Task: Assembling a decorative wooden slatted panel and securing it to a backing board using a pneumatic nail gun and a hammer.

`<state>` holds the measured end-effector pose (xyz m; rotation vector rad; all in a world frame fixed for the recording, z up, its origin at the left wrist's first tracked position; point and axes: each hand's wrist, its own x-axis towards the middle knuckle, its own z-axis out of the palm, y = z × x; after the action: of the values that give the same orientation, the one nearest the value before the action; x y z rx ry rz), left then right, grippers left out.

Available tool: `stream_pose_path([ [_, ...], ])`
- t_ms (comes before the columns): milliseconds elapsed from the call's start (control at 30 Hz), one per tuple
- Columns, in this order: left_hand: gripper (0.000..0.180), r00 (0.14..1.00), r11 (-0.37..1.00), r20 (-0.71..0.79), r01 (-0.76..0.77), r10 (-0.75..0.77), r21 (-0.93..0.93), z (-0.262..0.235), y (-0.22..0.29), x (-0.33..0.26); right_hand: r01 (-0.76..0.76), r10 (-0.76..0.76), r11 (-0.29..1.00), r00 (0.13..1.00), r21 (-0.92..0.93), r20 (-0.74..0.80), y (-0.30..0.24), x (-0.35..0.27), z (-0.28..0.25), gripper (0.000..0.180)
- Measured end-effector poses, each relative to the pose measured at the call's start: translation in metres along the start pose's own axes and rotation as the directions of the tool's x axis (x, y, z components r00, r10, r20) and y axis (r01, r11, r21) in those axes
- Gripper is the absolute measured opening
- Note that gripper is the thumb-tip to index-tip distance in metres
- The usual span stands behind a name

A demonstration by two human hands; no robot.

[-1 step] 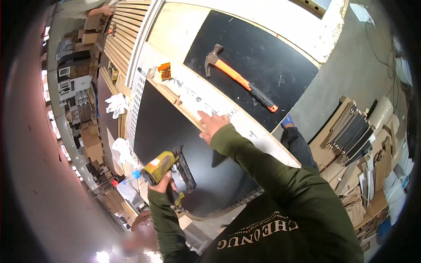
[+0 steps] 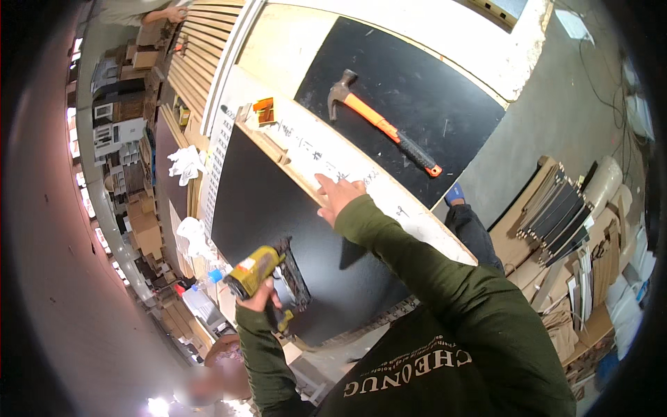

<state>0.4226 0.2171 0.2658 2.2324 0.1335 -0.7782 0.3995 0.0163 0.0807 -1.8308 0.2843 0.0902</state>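
Observation:
My left hand [image 2: 260,297] is wrapped round the handle of a yellow and black nail gun [image 2: 256,270]. The tool hangs over a large dark panel [image 2: 264,194], its dark magazine on the right side. My right hand [image 2: 340,197] lies with fingers spread on the edge of a long pale board [image 2: 306,149] that carries handwritten marks. Its fingertips reach to the border between board and dark panel. Beyond the board, a claw hammer [image 2: 382,125] with an orange and black handle rests on another black panel [image 2: 445,90]; neither hand touches it.
A small orange packet [image 2: 264,111] and short wood strips [image 2: 271,147] sit at the board's far left end. Slatted wood [image 2: 201,48] lies at upper left, near another person's hand [image 2: 175,14]. Crumpled white paper [image 2: 186,165] lies left. Bundled strips [image 2: 556,215] stand at right.
The nail gun in my left hand has shifted very slightly downward. My right hand keeps its place on the board.

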Motion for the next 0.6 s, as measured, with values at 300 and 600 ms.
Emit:
stream_pose_path([
  [300,0.033,0.959,0.992,-0.281,0.001,-0.037,-0.126,-0.050,-0.141,-0.135,-0.044,0.035,0.959,0.999,-0.281,-0.038,-0.003,0.000,0.009,0.063],
  [600,0.038,0.849,0.984,-0.528,-0.120,0.032,-0.133,-0.150,-0.369,-0.214,0.407,-0.378,0.688,0.908,-0.600,0.183,-0.065,-0.053,0.206,0.069],
])
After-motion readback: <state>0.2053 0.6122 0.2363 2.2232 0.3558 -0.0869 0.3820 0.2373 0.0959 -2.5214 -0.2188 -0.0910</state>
